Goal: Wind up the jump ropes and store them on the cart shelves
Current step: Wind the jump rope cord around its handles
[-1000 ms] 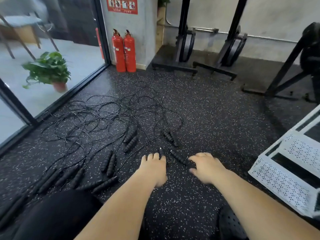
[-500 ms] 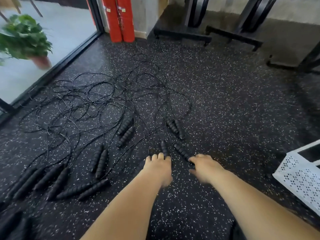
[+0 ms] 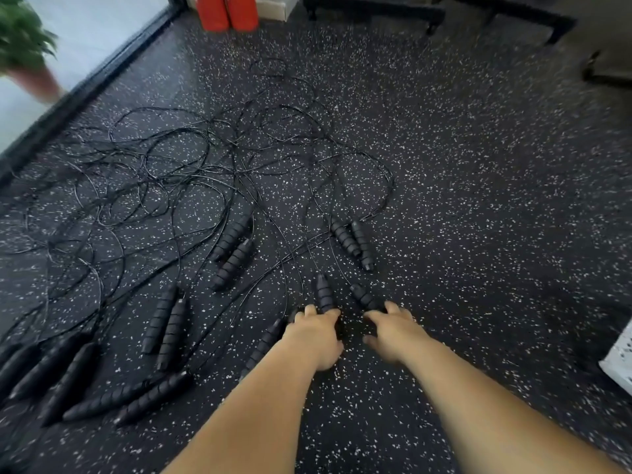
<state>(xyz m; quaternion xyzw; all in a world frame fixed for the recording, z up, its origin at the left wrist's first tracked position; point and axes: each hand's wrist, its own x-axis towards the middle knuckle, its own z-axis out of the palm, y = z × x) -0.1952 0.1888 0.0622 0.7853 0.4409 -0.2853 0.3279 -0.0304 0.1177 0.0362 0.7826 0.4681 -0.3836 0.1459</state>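
A: Where the speckled floor (image 3: 478, 200) runs right of the ropes, it stays open up to the white cart (image 3: 620, 362) corner at the edge. A dark door track (image 3: 85, 94) borders the left.

B: And the jump ropes (image 3: 164, 186)?

A: Thin black cords in a loose tangle on the floor ahead and left. Their ribbed black grips lie mostly in pairs, nearer the person.

B: Hands?

A: The left hand (image 3: 316, 336) curls its fingers over the near end of a handle (image 3: 323, 290). The right hand (image 3: 393, 331), fingers spread, touches a second handle (image 3: 362, 295).
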